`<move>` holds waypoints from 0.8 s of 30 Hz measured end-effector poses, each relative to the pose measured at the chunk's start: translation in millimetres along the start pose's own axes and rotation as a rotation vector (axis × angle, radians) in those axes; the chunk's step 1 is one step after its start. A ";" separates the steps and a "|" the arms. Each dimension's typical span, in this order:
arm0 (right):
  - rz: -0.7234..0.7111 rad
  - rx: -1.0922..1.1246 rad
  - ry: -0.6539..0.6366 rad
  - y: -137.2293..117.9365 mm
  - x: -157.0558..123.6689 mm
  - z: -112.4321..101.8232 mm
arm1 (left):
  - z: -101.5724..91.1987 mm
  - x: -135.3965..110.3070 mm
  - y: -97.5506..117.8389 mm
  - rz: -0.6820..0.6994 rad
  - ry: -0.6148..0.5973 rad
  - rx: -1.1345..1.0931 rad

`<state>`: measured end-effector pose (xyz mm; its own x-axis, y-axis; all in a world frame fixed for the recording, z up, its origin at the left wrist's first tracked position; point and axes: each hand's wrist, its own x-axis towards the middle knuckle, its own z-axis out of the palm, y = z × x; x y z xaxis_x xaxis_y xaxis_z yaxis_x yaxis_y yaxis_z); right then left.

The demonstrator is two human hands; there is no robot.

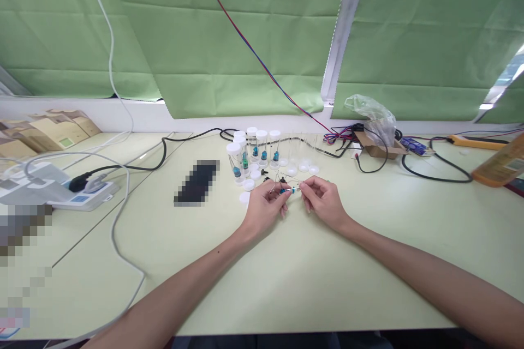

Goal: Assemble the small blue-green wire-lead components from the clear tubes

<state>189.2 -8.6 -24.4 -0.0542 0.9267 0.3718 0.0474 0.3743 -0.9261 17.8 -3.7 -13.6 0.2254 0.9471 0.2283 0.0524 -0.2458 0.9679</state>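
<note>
My left hand (262,208) pinches a small blue part with thin wire legs (282,191) between thumb and fingers. From that part a slim white stick (296,188) reaches across to my right hand (325,204), whose thumb and fingertips are closed on its other end. Just beyond the hands lie small black pieces (283,179) and several loose white caps (249,185). Behind these stand several clear vials with white lids (262,147), with blue or green wired parts inside. More clear vials (305,152) stand to their right, hard to make out.
A dark phone-like slab (197,182), pixelated, lies left of the vials. At the far left is a white power strip (88,196) with cables. An open cardboard box (379,147) with a plastic bag sits back right, near an orange bottle (501,161) and tangled wires.
</note>
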 end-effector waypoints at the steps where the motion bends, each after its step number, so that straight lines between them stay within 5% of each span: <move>1: 0.020 0.014 -0.003 -0.3 0.1 0.0 | 0.0 0.0 -1.9 0.013 0.000 0.007; 13: 0.239 0.186 -0.022 -4.3 2.7 0.9 | -0.6 -2.6 -5.4 0.169 0.009 0.202; 24: 0.000 0.041 0.031 0.0 0.2 1.9 | 0.7 0.3 -0.2 -0.010 0.012 -0.009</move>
<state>187.3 -8.4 -24.4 -0.0234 0.9274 0.3734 0.0065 0.3736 -0.9276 18.5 -3.5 -13.8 0.2136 0.9519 0.2198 0.0454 -0.2344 0.9711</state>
